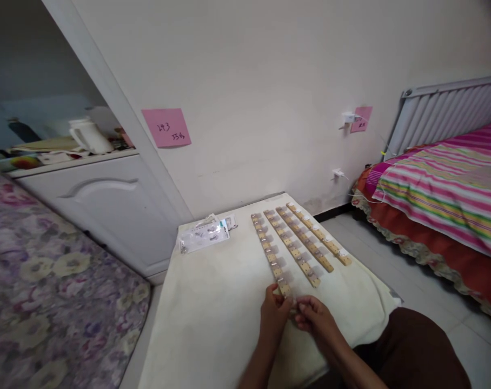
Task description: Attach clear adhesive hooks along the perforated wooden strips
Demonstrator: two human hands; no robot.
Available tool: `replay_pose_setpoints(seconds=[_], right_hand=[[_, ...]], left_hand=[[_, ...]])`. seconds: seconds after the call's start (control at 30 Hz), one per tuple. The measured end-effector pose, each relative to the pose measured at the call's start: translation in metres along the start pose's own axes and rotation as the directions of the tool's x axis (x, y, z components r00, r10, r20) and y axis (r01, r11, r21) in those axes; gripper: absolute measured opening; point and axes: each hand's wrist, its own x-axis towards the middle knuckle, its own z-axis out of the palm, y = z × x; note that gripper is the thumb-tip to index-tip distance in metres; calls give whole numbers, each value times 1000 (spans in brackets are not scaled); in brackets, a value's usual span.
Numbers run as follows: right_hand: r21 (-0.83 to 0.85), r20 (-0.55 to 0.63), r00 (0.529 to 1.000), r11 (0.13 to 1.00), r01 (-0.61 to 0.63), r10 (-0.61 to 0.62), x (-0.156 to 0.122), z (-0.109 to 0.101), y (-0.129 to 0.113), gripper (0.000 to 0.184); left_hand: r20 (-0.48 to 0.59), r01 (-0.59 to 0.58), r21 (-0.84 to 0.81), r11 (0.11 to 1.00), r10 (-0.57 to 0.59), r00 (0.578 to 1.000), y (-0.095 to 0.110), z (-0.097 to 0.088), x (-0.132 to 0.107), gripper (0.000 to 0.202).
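Four pale wooden strips lie side by side on a cloth-covered table, the leftmost strip point(266, 247) nearest my hands. Small shiny pieces and clear tabs are set along the three left strips, including the second strip point(294, 253) and the third strip point(306, 235). White round pieces sit on the rightmost strip point(317, 232). My left hand point(274, 312) is closed around the near end of the leftmost strip. Just right of that end, my right hand point(315, 317) is closed in a pinch; whatever lies between its fingertips is too small to make out.
Clear plastic packets point(207, 233) lie at the table's point(213, 302) back left. A white cabinet point(103, 205) and flowered fabric point(46, 286) stand left. Behind is a wall with pink notes point(167, 128) and plugged-in chargers point(348, 118). A bed point(444, 183) is at right.
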Motion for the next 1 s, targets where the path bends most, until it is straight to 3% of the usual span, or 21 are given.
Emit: replay_pose_setpoints(seconds=[0.27, 0.53, 0.7, 0.83, 1.0], right_hand=[[35, 28, 1000, 999, 9, -10, 1, 3, 1, 45], [-21, 11, 1000, 1000, 23, -23, 10, 5, 8, 47], [-21, -3, 1000, 1000, 16, -16, 12, 6, 8, 50], [-68, -28, 999, 997, -35, 33, 13, 11, 3, 56], [-187, 66, 989, 975, -118, 133, 16, 22, -9, 49]], left_hand=[[9, 28, -93, 995, -27, 1000, -3, 1, 6, 48], [-67, -21, -37, 999, 19, 998, -1, 3, 1, 34], [-70, -11, -13, 1000, 10, 997, -3, 1, 5, 39], [-65, -7, -17, 1000, 6, 998, -2, -1, 11, 44], [-64, -6, -45, 999, 3, 998, -2, -5, 15, 47]])
